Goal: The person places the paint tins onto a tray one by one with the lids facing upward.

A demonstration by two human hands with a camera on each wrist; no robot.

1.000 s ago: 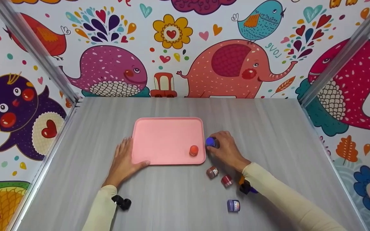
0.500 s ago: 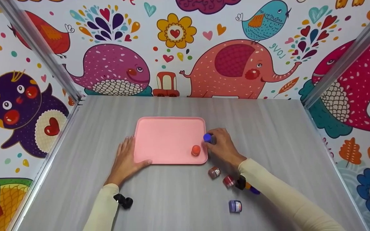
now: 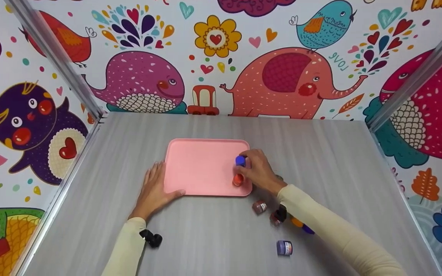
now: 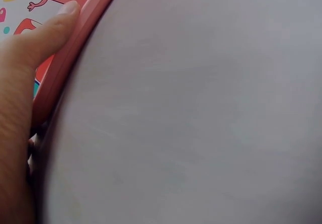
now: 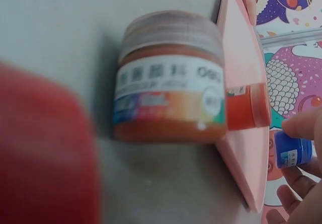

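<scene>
And now the blue jar (image 3: 240, 161), pinched by the right hand (image 3: 260, 168), crosses the pink tray (image 3: 200, 165) at three o'clock, inside the rim! Left hand (image 3: 155, 189), fingers straight, eight o'clock.

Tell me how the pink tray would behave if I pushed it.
The pink tray would probably slide rather than tip, being broad and low. It looks stiff, with straight edges. A jolt could topple the orange jar, which stands upright on it.
</scene>
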